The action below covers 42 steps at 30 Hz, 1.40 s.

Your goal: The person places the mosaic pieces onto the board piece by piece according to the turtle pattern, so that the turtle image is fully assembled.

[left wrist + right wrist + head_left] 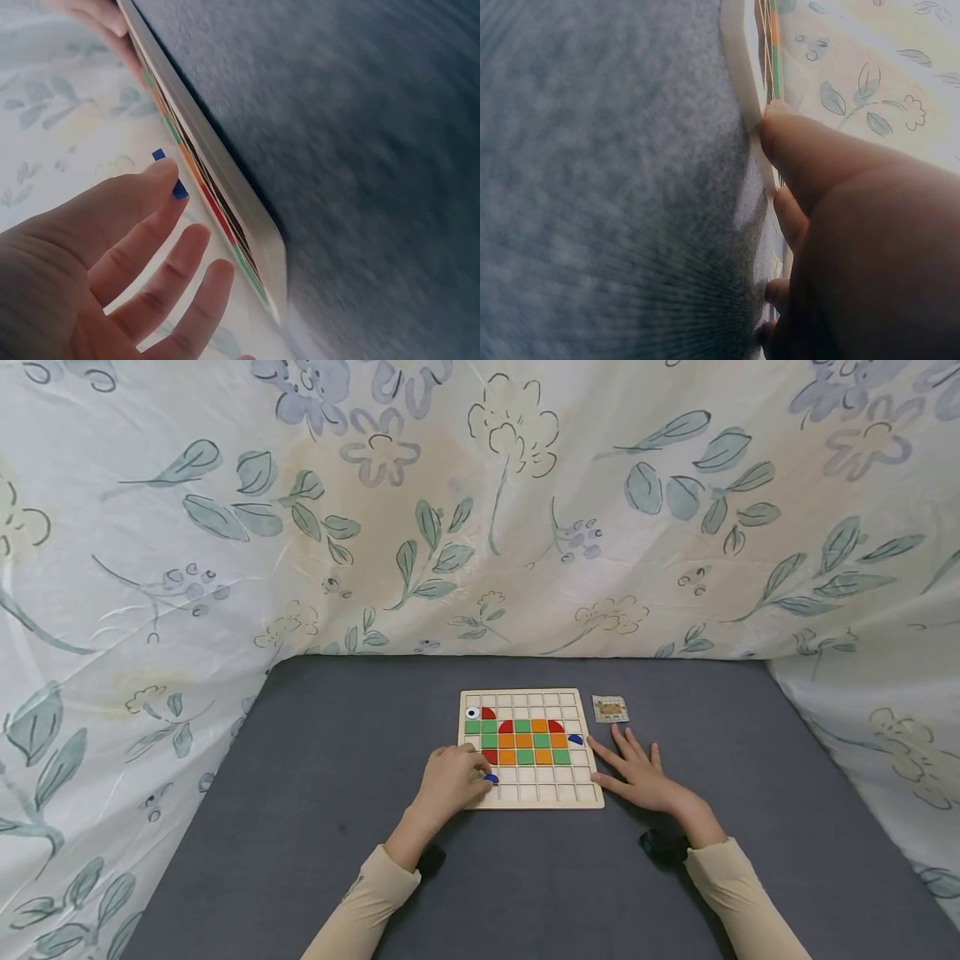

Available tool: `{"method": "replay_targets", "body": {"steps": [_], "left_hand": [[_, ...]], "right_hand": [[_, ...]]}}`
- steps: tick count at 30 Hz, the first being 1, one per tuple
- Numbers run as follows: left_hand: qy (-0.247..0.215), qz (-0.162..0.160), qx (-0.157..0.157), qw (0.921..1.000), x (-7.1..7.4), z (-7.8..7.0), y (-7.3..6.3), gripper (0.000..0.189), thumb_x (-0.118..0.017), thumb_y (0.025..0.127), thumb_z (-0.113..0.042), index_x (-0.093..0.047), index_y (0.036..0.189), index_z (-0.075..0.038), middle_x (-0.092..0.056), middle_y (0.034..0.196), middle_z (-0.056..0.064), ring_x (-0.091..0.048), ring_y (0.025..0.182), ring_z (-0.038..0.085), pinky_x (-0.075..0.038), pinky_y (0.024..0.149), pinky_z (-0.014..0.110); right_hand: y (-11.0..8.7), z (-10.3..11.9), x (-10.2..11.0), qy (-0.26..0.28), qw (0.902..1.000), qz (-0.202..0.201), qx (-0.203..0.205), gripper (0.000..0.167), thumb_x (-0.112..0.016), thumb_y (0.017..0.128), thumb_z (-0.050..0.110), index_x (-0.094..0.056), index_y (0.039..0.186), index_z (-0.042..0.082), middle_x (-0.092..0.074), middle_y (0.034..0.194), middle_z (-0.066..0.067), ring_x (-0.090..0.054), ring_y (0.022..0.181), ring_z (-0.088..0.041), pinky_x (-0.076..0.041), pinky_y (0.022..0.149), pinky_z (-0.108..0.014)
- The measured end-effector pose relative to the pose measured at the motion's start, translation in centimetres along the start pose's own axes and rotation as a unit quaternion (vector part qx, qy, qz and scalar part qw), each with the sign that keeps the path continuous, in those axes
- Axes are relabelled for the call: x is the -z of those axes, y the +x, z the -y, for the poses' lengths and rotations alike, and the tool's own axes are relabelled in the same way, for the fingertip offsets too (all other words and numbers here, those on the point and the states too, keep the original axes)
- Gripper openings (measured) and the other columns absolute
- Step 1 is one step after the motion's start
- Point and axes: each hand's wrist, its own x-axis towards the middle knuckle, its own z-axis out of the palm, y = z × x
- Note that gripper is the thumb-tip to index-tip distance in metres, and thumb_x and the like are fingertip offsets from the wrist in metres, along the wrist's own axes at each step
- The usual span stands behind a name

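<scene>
A wooden grid board [540, 793] lies on the table, with green, orange and red tiles filling several of its squares. Between thumb and index finger, my left hand [450, 779] pinches a blue rounded tile [180, 187] just over the board's near-left part. The other left fingers are spread in the left wrist view. My right hand [640, 775] rests at the board's right edge, fingers spread, thumb against the rim. Near that edge, another blue rounded tile [575, 739] sits on the board. A white eye tile [472, 713] lies at the far-left corner beside a red rounded tile [488, 713].
A small picture card [611, 709] lies right of the board, just beyond my right fingertips. Dark grey cloth [315, 810] covers the table. Behind and at the sides hangs a floral curtain [525, 527]. Dark wrist straps [663, 846] show under both forearms.
</scene>
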Motion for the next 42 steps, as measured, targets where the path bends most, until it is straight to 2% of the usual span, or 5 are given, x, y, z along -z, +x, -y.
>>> {"method": "replay_targets", "body": {"steps": [8, 17, 28, 38, 42], "left_hand": [[0.001, 0.013, -0.013, 0.9998, -0.6, -0.8, 0.8, 0.01, -0.076, 0.072, -0.026, -0.074, 0.08, -0.021, -0.062, 0.079, -0.005, -0.058, 0.075, 0.015, -0.045, 0.089, 0.048], [-0.021, 0.037, 0.014, 0.999, -1.1, -1.5, 1.7, 0.012, -0.077, 0.074, -0.028, -0.075, 0.081, -0.02, -0.065, 0.085, -0.003, -0.06, 0.083, 0.017, -0.043, 0.09, 0.047], [-0.066, 0.067, 0.026, 0.9952, -1.2, -0.7, 2.2, 0.015, -0.079, 0.072, -0.031, -0.075, 0.08, -0.021, -0.063, 0.082, -0.007, -0.056, 0.079, 0.013, -0.045, 0.082, 0.039], [-0.104, 0.1, 0.02, 0.9894, -1.2, -0.1, 2.6, 0.018, -0.081, 0.07, -0.029, -0.075, 0.085, -0.019, -0.065, 0.083, -0.007, -0.056, 0.08, 0.011, -0.044, 0.079, 0.036], [-0.123, 0.116, 0.013, 0.9855, -0.7, 0.3, 2.6, 0.018, -0.079, 0.073, -0.025, -0.075, 0.09, -0.019, -0.065, 0.088, -0.005, -0.057, 0.083, 0.012, -0.046, 0.078, 0.035]], "right_hand": [[0.0, -0.1, -0.1, 0.005, 0.9999, -0.002, 0.011, 0.067, -0.049, 0.092, 0.048, -0.024, 0.148, 0.023, 0.0, 0.153, -0.022, 0.008, 0.138, -0.045, 0.011, 0.098, -0.072], [0.1, 0.0, -0.2, 0.003, 1.0, 0.001, 0.003, 0.067, -0.049, 0.091, 0.05, -0.024, 0.148, 0.024, -0.001, 0.154, -0.022, 0.008, 0.139, -0.044, 0.011, 0.099, -0.071], [0.1, 0.2, 0.1, 0.005, 0.9999, -0.005, 0.012, 0.068, -0.05, 0.091, 0.048, -0.025, 0.148, 0.02, -0.001, 0.153, -0.024, 0.009, 0.138, -0.046, 0.012, 0.098, -0.072], [0.1, -0.1, 0.1, 0.006, 1.0, 0.003, 0.006, 0.067, -0.048, 0.092, 0.05, -0.024, 0.148, 0.024, 0.0, 0.154, -0.022, 0.009, 0.139, -0.045, 0.012, 0.098, -0.072], [0.1, -0.2, 0.1, 0.008, 0.9999, 0.002, 0.008, 0.067, -0.049, 0.092, 0.05, -0.023, 0.148, 0.023, 0.001, 0.154, -0.022, 0.009, 0.139, -0.044, 0.012, 0.098, -0.071]]}}
